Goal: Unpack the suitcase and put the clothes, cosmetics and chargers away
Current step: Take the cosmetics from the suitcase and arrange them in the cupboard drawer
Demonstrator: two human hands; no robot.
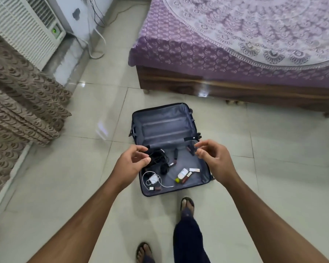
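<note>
A tiled floor (pixel 84 114) fills most of the view, with a bed (pixel 235 86) at upper right under a purple patterned bedspread (pixel 198 40). At upper left a white air conditioner (pixel 25 25) sits in the wall, and a brown patterned curtain (pixel 17 103) hangs below it.

The suitcase (pixel 165 128) lies open on the floor in the middle, just in front of the bed, its grey lining bare in the far half. No clothes show in it. In the near half lies a tangle of black cables (pixel 159 158) at left, a white charger (pixel 153 178) with its looped white cord below that, and a cluster of small cosmetics (pixel 184 174) at right, among them a white bottle and some reddish tubes.

Both arms reach out over the suitcase. The left hand (pixel 130 162) hovers above the black cables, its grip loosely curled with thumb and fingertips near one another, holding nothing that can be made out. The right hand (pixel 213 158) hangs over the right edge of the case, fingers relaxed and slightly bent, empty. Two sandalled feet (pixel 187 204) stand on the tiles below.
</note>
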